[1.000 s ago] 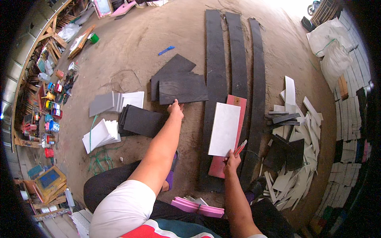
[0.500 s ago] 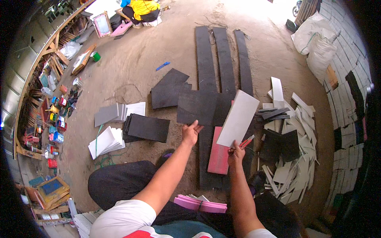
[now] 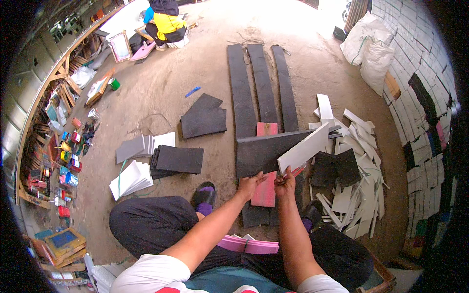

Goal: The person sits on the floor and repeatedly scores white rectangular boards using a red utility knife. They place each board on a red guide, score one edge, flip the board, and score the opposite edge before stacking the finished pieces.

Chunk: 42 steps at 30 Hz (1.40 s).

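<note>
Bare forearms and hands (image 3: 249, 184), short white sleeves with a red and teal front, dark trousers (image 3: 151, 224), black sandals (image 3: 204, 194) over purple socks

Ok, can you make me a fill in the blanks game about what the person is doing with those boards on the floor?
1. The left hand grips the near edge of a ____ sheet.
2. The right hand holds a white board that is ____, not flat.
3. Under the sheet lies a ____ board.
4. ____ long dark planks lie side by side beyond it.

Missing words: dark grey; tilted; pink; Three
</note>
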Motion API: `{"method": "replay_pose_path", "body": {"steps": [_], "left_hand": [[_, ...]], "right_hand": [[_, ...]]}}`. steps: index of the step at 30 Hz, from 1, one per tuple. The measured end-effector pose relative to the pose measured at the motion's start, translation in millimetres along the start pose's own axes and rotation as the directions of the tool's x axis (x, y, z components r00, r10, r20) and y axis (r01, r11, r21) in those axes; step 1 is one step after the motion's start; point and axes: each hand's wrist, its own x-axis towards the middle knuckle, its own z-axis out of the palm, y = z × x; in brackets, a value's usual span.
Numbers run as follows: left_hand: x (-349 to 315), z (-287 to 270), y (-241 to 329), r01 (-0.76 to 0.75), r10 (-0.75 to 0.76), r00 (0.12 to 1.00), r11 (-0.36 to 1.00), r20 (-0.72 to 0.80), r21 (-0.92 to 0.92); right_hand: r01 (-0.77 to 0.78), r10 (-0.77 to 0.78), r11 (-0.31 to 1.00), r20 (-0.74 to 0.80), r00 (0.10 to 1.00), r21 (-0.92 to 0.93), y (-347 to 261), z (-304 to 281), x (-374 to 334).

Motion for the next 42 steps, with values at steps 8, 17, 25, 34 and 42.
{"method": "replay_pose_path", "body": {"steps": [8, 17, 25, 34, 42], "left_hand": [[-6, -39, 35, -0.308, 0.271, 0.948, 0.647, 0.167, 0.698], [-21, -11, 126, 0.109, -0.257, 0.901, 0.914, 0.35, 0.391], [30, -30, 72, 0.04, -0.064, 0.982, 0.99, 0.178, 0.135], [28, -11, 86, -0.036, 0.062, 0.988, 0.982, -0.138, 0.184], [35, 2, 78, -0.203, 0.208, 0.978, 0.958, 0.0, 0.202]], "right_hand": [[-0.004, 0.017, 0.975, 0.058, 0.998, -0.221, -59, -1, -16], [0.096, 0.058, 0.616, 0.167, 0.984, -0.782, -86, 21, -36], [0.449, -0.37, 0.682, 0.257, 0.893, -0.577, -68, -22, 29], [0.596, -0.248, 0.465, 0.55, 0.798, -0.654, -18, -12, 2], [0.473, -0.162, 0.538, 0.465, 0.87, -0.698, 7, -13, -19]]}}
